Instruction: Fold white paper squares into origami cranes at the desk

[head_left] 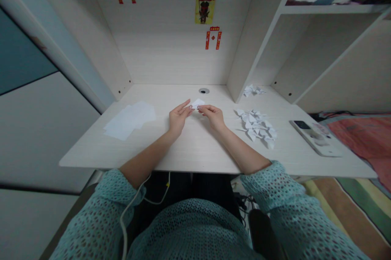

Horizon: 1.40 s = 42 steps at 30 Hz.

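Observation:
Between my two hands, just above the middle of the desk, is a small folded piece of white paper point(198, 102). My left hand point(178, 118) pinches its left side between thumb and fingers. On the right side, my right hand point(214, 115) grips the paper with thumb and forefinger. The fingertips cover parts of the folds. Flat white paper sheets point(131, 118) lie spread in an overlapping pile to the left. A heap of folded white paper pieces point(255, 124) lies to the right of my right hand.
More folded paper point(253, 90) lies behind the upright divider point(247, 48). A white phone-like panel point(316, 137) rests at the desk's right. A round cable hole point(204, 91) is near the back wall. A white cable point(124, 219) hangs by my left sleeve.

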Available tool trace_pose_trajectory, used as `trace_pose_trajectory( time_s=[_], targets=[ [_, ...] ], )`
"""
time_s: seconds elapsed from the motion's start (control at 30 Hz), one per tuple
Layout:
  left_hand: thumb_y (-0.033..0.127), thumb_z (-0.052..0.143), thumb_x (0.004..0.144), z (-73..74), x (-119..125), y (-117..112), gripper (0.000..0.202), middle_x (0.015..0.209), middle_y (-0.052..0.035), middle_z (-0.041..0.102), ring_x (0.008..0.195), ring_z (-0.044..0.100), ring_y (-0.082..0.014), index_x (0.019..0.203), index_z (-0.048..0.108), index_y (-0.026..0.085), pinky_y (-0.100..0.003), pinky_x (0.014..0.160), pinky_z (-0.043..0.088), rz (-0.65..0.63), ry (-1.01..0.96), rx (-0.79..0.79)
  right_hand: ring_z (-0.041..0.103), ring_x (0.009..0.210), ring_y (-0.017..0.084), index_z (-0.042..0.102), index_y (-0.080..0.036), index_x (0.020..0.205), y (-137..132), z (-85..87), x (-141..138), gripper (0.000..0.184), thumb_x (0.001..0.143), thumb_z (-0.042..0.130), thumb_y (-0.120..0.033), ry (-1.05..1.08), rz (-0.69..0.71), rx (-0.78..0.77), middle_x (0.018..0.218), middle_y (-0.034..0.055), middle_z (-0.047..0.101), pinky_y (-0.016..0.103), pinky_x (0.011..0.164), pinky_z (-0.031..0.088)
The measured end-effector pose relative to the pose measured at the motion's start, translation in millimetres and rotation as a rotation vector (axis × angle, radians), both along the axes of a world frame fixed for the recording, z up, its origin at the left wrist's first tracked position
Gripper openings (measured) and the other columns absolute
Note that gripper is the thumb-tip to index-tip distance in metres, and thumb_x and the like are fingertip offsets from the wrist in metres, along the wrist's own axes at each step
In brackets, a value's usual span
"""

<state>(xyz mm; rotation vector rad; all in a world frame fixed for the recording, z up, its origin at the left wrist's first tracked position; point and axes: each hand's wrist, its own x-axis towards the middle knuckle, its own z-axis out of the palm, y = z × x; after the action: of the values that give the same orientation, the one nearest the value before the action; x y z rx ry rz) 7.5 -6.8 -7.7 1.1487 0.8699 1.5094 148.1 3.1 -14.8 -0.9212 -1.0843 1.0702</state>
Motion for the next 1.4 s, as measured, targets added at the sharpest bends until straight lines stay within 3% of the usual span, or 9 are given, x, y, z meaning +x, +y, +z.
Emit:
trace_pose_trajectory(
  time_s=[0.23,0.5,0.67,0.77,0.93,1.1,1.23,1.4],
  targets=[
    [0.032,0.069,0.072,-3.6,-0.3,1.0,0.045,0.101,-0.0104,0.069,0.089,0.066,-0.0188,0.113,0.063,0.015,-0.035,0.091,0.049,0.005,0.016,-0.019,0.061,0.065,0.014,0.064,-0.019,0.073,-3.9,1.3,-3.3,0.028,0.057,0.075,-0.039,0.029,-0.046,-0.039,0.069,0.0022,0.068,0.025,0.059,0.042],
    [0.032,0.069,0.073,-4.7,-1.2,2.3,0.051,0.098,-0.0107,0.070,0.089,0.066,-0.0196,0.120,0.058,0.014,-0.036,0.091,0.049,-0.015,0.021,-0.053,0.059,0.056,0.013,0.030,-0.022,0.057,1.1,-2.3,-2.6,0.052,0.053,0.079,-0.041,0.088,-0.044,0.071,0.051,-0.0053,0.054,0.024,0.055,0.042],
    [0.041,0.061,0.079,-4.3,-4.9,4.6,0.059,0.092,-0.0093,0.070,0.088,0.067,-0.0192,0.130,0.047,0.017,-0.033,0.084,0.050,-0.065,0.056,-0.081,0.059,0.058,0.015,0.024,-0.023,0.057,4.4,-1.0,3.4,0.059,0.053,0.078,-0.045,0.022,-0.080,0.128,0.048,-0.0064,0.048,0.026,0.057,0.043],
    [0.051,0.059,0.077,-2.6,-5.6,3.6,0.054,0.093,-0.0101,0.070,0.087,0.066,-0.0203,0.120,0.056,0.019,-0.028,0.072,0.049,-0.059,0.159,-0.096,0.059,0.059,0.015,0.024,-0.024,0.058,2.7,3.1,5.6,0.057,0.054,0.076,-0.048,-0.055,-0.102,0.121,0.050,-0.0058,0.048,0.026,0.057,0.043],
    [0.056,0.066,0.067,-2.7,-4.5,1.3,0.042,0.088,-0.0106,0.071,0.079,0.065,-0.0202,0.082,0.070,0.017,-0.026,0.061,0.042,-0.041,0.365,-0.112,0.055,0.056,0.013,0.032,-0.023,0.061,-1.8,6.4,4.3,0.047,0.058,0.073,-0.046,-0.173,-0.069,0.143,0.054,-0.0052,0.051,0.026,0.056,0.041],
    [0.054,0.064,0.069,-6.1,-4.7,5.6,0.040,0.093,-0.0117,0.071,0.080,0.065,-0.0184,0.082,0.070,0.017,-0.024,0.059,0.041,-0.101,0.259,-0.190,0.056,0.057,0.013,0.034,-0.023,0.060,-1.8,4.1,3.1,0.043,0.060,0.073,-0.042,-0.200,-0.083,0.154,0.053,-0.0054,0.050,0.025,0.057,0.041],
    [0.051,0.067,0.068,-5.9,-5.6,6.5,0.040,0.101,-0.0131,0.069,0.089,0.065,-0.0198,0.089,0.069,0.016,-0.026,0.068,0.043,-0.149,0.124,-0.272,0.057,0.056,0.014,0.035,-0.023,0.061,0.9,1.0,3.2,0.042,0.059,0.073,-0.042,-0.160,-0.075,0.135,0.055,-0.0048,0.054,0.025,0.055,0.041],
    [0.049,0.068,0.068,-4.9,-6.3,5.4,0.040,0.098,-0.0146,0.069,0.091,0.065,-0.0215,0.088,0.069,0.014,-0.028,0.072,0.044,-0.151,0.105,-0.288,0.057,0.054,0.013,0.050,-0.021,0.067,1.3,-0.6,3.7,0.032,0.059,0.074,-0.042,-0.169,-0.043,0.149,0.056,-0.0033,0.058,0.026,0.056,0.040]
  ],
)
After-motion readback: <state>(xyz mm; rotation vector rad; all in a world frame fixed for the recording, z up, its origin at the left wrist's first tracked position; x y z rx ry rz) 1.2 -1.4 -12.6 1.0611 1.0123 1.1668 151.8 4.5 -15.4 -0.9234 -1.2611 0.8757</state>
